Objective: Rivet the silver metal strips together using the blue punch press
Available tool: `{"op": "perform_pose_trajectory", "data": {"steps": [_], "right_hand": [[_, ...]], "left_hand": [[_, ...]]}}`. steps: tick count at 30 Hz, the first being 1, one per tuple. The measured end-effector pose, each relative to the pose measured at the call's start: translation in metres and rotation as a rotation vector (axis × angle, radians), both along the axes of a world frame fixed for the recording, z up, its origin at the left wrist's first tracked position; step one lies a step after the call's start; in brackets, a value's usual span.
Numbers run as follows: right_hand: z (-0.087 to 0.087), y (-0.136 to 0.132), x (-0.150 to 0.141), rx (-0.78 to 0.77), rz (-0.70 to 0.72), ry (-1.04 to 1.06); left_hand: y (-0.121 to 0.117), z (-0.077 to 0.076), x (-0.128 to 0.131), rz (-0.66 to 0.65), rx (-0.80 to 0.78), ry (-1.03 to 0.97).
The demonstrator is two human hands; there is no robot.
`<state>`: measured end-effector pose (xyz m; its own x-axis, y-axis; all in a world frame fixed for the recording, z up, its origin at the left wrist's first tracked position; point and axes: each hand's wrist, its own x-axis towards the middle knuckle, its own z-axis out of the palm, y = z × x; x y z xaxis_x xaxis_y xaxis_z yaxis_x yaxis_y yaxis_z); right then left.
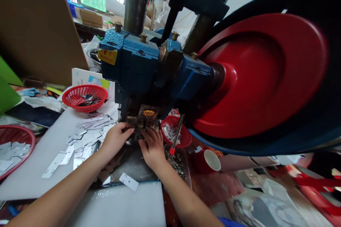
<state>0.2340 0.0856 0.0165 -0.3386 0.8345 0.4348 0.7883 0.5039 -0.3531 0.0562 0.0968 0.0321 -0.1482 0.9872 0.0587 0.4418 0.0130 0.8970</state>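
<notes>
A blue press (141, 64) stands in front of me, and both hands reach to the die (138, 135) at its foot. My left hand (117, 136) is at the die's left side, thumb and forefinger close together; anything between them is hidden. From the right, my right hand (153, 149) has its fingers stretched out over the die, thumb apart, with nothing visible in it. Flat metal plates (87, 134) with small holes lie in a loose pile left of my left hand. One separate plate (129, 181) rests on the metal bed below the hands.
A large red flywheel (255, 74) fills the right side. Red baskets (85, 108) (32, 145) (188, 143) with metal pieces stand around the press. A red-tipped lever (177, 134) hangs right of my right hand, above a tub of scraps (177, 165). A red cup (202, 163) stands farther right.
</notes>
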Motion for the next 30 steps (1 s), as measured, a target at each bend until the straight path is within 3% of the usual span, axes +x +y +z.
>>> {"op": "perform_pose_trajectory", "data": {"steps": [13, 30], "right_hand": [[0.012, 0.010, 0.000, -0.005, 0.027, -0.109], [0.019, 0.011, -0.002, 0.002, 0.034, -0.161]], "left_hand": [[0.015, -0.012, 0.000, -0.054, 0.089, 0.209], [0.024, -0.021, -0.001, -0.120, 0.129, 0.266]]}}
